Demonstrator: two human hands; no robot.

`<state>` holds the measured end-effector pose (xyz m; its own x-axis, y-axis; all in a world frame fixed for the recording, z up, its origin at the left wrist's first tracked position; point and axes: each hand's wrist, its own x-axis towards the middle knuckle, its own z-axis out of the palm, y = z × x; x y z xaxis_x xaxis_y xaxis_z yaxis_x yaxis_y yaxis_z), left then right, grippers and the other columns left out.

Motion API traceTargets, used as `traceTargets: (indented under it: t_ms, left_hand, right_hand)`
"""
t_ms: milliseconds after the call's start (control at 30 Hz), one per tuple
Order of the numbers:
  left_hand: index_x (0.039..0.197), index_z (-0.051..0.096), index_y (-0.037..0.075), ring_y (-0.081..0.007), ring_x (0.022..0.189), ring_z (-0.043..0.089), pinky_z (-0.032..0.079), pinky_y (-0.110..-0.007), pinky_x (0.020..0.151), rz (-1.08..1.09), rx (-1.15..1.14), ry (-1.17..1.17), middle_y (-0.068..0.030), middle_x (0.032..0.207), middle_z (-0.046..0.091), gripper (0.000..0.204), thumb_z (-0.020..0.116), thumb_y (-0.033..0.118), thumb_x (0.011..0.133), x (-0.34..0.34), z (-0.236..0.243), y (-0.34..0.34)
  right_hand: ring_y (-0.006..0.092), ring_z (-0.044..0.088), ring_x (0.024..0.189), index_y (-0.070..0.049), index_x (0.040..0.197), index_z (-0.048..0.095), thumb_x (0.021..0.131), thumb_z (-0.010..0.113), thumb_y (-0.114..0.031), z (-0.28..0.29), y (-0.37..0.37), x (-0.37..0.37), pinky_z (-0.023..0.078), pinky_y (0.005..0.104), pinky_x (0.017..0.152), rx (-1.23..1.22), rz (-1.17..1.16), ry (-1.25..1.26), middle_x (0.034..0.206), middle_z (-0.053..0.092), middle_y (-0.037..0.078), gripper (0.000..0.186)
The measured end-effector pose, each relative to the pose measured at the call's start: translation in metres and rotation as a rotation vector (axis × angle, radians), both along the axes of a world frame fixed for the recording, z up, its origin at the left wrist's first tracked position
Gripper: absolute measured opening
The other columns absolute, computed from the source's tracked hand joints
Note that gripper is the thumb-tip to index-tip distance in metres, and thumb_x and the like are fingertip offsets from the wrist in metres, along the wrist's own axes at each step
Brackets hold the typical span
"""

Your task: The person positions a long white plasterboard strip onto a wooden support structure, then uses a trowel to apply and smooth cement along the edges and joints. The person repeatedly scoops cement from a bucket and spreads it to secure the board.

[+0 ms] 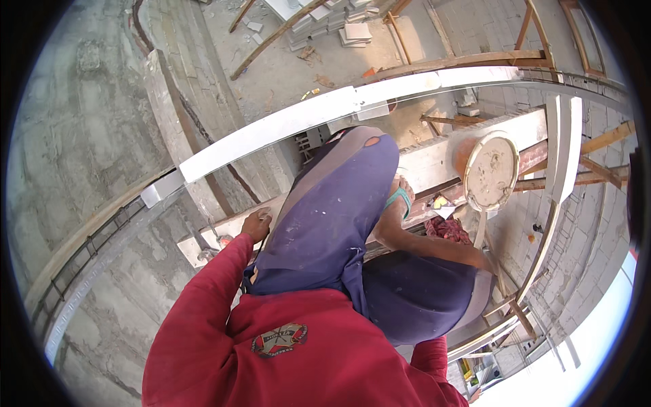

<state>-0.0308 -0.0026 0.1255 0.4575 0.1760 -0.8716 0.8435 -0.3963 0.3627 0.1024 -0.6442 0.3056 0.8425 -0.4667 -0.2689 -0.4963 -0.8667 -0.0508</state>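
Observation:
My left hand [257, 224] is beside my left thigh, over a pale plank [192, 248]. Its fingers look curled in; whatever they may hold is hidden. A thin dark strip shows just below that hand, against the trousers. A small tool or fitting with a red part [224, 241] lies on the plank close to the wrist. My right sleeve [430, 357] drops behind my bent right leg, and the hand itself is out of sight. Right of my sandalled foot [400, 197] stands a round bucket [491, 171] of grey mortar, its rim crusted.
A curved row of white blocks [271, 137] crosses in front of my knees. Timber props [461, 64] and stacked pale tiles or blocks [355, 34] are on the lower level beyond. A red cloth [447, 230] lies below the bucket. White uprights [563, 149] rise at the right.

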Motion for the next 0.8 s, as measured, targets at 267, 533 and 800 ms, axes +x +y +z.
traceTargets:
  t_ms: [267,533,800]
  left_hand:
    - [0.146,0.062,0.010,-0.0389,0.126,0.067,0.051,-0.042,0.110,0.081,0.048,-0.013,-0.0232,0.136,0.070,0.058,0.059,0.046,0.101,0.011,0.015,-0.030]
    - [0.145,0.064,0.010,-0.0374,0.125,0.068,0.052,-0.041,0.108,0.088,0.093,-0.019,-0.0233,0.134,0.071,0.054,0.060,0.044,0.102,-0.004,0.016,-0.028]
    - [0.139,0.067,0.007,-0.0404,0.123,0.068,0.051,-0.045,0.107,0.274,0.168,0.016,-0.0246,0.133,0.070,0.052,0.063,0.041,0.101,-0.021,0.006,-0.037]
  right_hand:
    - [0.0472,0.070,0.100,-0.022,0.136,0.059,0.105,0.053,-0.054,0.038,-0.055,0.175,0.055,0.0563,0.080,-0.425,0.417,0.188,0.118,0.070,0.021,0.046]
    - [0.0459,0.071,0.104,-0.014,0.131,0.066,0.103,0.059,-0.053,0.011,-0.067,0.240,0.054,0.0540,0.086,-0.266,0.498,0.358,0.114,0.074,0.024,0.049]
    - [0.0379,0.069,0.090,-0.004,0.124,0.070,0.103,0.068,-0.033,-0.022,-0.107,0.183,0.053,0.0449,0.082,0.213,0.277,0.090,0.102,0.073,0.023,0.036]
